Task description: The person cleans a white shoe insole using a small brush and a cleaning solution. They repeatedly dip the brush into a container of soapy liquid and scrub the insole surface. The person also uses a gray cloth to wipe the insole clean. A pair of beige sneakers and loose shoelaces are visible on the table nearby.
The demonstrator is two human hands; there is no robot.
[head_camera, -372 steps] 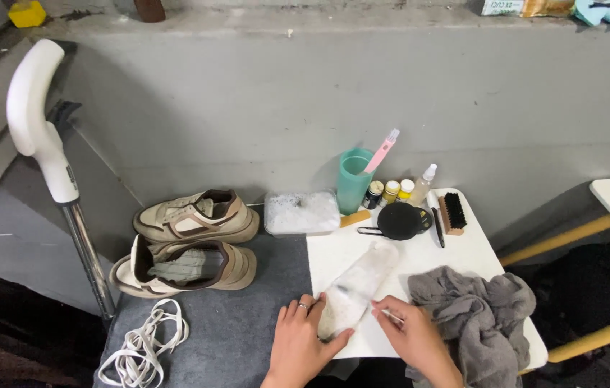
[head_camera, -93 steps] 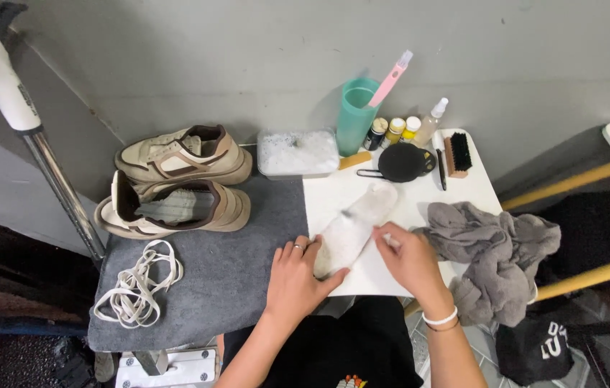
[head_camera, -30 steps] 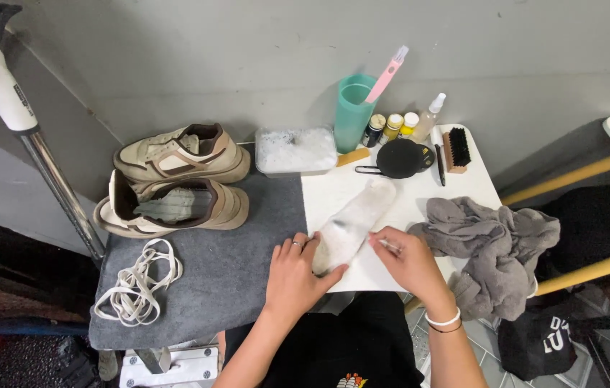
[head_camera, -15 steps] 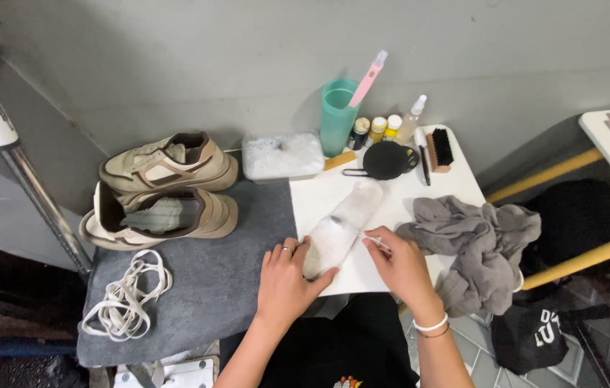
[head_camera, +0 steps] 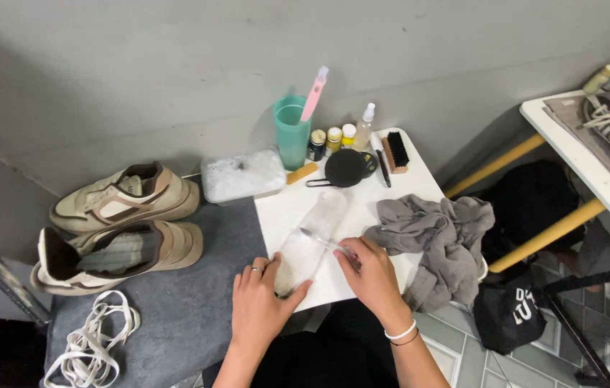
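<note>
Laces (head_camera: pixel 93 343): lying in a loose white tangle at the far left of the dark mat (head_camera: pixel 175 316); well apart from both hands.
Shoes (head_camera: pixel 121 226): two beige trainers lying laceless on the mat, one behind the other; the nearer one is tipping onto its side.
Left hand (head_camera: pixel 260 305): pressing flat, fingers spread, on the near end of the insole; it is pinning rather than clasping, thumb reaching along the edge.
Insole (head_camera: pixel 308 244): lying slantwise on the white board (head_camera: pixel 283 212), heel end under the left hand, toe end pointing toward the black dish; it is looking pale, thin and foamy, so probably light, bendy and a little slippery where wet; holding it is likely easiest by pinning one end flat, or pinching its long edges.
Right hand (head_camera: pixel 371 273): curling closed around a slim clear-handled tool (head_camera: pixel 323 241), probably a brush; its tip is resting on the insole's middle.
Back row: a clear lidded box (head_camera: pixel 241 176), a teal cup (head_camera: pixel 292 133) holding a pink brush, small jars (head_camera: pixel 333 138), a spray bottle (head_camera: pixel 364 126), a black dish (head_camera: pixel 344 167) and a wooden brush (head_camera: pixel 395 152) are standing against the wall.
Grey cloth (head_camera: pixel 438 233): lying crumpled just beside the right hand, hanging over the table's right edge.
</note>
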